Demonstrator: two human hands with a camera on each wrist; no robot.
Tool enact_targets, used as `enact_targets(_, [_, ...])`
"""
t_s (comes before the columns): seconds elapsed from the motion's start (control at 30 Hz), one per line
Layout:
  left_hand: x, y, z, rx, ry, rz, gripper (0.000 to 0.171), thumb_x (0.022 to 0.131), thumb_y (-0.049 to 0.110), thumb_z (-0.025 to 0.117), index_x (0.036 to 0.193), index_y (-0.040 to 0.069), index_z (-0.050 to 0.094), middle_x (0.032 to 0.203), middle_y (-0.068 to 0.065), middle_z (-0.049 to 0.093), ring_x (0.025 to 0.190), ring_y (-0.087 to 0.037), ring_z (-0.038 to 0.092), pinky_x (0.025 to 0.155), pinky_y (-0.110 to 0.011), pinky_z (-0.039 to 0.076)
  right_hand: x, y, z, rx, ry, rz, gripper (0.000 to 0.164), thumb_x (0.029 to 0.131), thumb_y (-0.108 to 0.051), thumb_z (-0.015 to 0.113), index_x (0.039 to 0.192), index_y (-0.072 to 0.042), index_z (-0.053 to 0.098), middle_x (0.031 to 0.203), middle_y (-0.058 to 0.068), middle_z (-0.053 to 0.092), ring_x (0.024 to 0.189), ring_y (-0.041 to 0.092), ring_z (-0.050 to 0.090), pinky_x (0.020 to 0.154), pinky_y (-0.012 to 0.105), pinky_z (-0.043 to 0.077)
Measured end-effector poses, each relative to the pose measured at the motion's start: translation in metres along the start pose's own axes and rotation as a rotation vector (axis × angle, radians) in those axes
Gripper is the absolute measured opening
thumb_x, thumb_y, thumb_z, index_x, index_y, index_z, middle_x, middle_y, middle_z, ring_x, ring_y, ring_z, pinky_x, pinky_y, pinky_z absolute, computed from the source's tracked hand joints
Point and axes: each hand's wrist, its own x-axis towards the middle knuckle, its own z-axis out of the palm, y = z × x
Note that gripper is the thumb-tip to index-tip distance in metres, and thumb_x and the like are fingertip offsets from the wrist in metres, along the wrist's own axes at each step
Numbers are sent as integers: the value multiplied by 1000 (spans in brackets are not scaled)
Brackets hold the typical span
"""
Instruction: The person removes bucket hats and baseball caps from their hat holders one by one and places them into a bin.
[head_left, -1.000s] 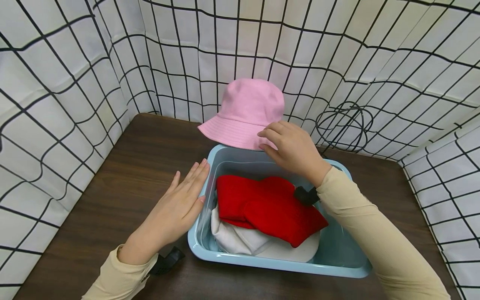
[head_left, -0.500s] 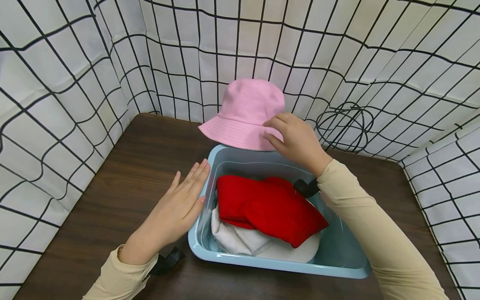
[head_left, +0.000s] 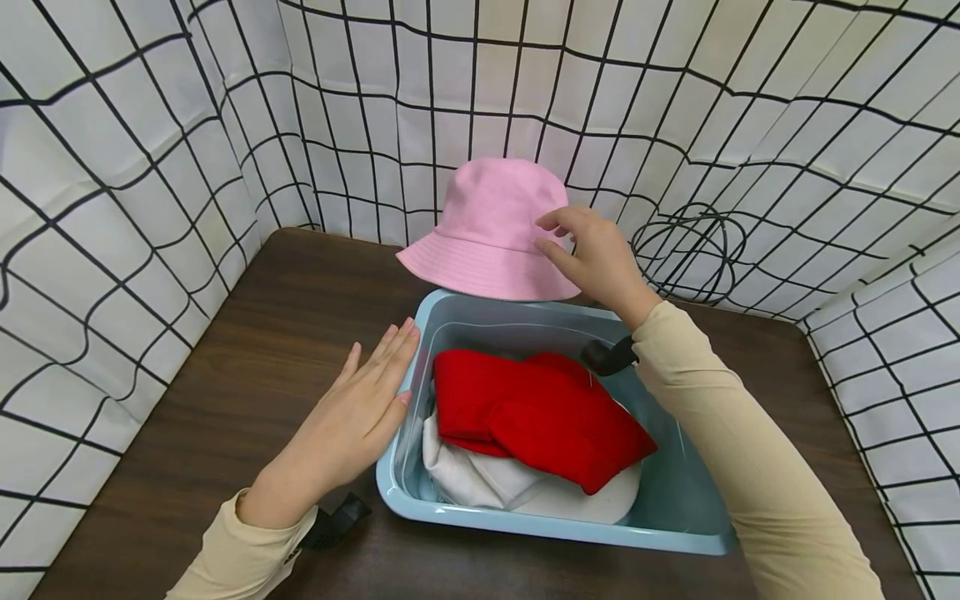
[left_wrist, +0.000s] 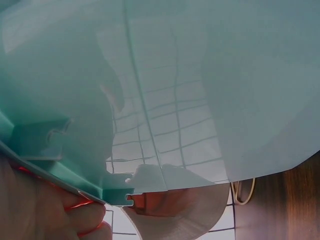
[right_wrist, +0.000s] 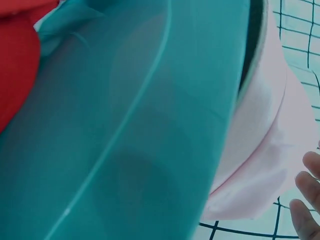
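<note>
A pink bucket hat [head_left: 498, 229] stands on its brim behind a light blue plastic basin [head_left: 555, 523]. My right hand [head_left: 592, 254] hovers at the right side of the hat's crown, fingers loosely bent and nothing between them. In the right wrist view its fingertips [right_wrist: 310, 190] appear just apart from the hat [right_wrist: 265, 145]. My left hand [head_left: 348, 412] rests with straight fingers along the basin's left rim; the left wrist view shows the basin's outer wall [left_wrist: 165, 100] close up. Inside the basin, folded red cloth [head_left: 536, 417] lies on white cloth [head_left: 480, 479].
The dark wooden table [head_left: 225, 358] extends on both sides of the basin. A black-and-white grid curtain [head_left: 360, 108] encloses the back and sides. A coil of black cable [head_left: 690, 250] shows at the back right, against the curtain.
My right hand has moved up and slightly right, from the hat's brim to beside its crown. The hat, the basin and my left hand have stayed in place.
</note>
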Motion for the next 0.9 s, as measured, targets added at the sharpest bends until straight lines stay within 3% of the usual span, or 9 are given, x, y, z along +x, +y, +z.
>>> enact_targets(0.2, [-1,-1,0,-3,1,1,65,95,20,46,151,4,17,156,-10,16,142,-30,15,110,-59,9,8,4,-1,61,25,47,24,91,-13,61,111,0,64,108,13,64,100,26,57,86,39,47])
enact_targets(0.9, [-1,-3,1,-6,10,9,65,95,20,46,150,4,17,156,-10,16,142,-29,14,110,-59,9,24,8,3,58,48,103,24,91,-14,61,111,0,63,111,14,62,103,27,56,86,40,47])
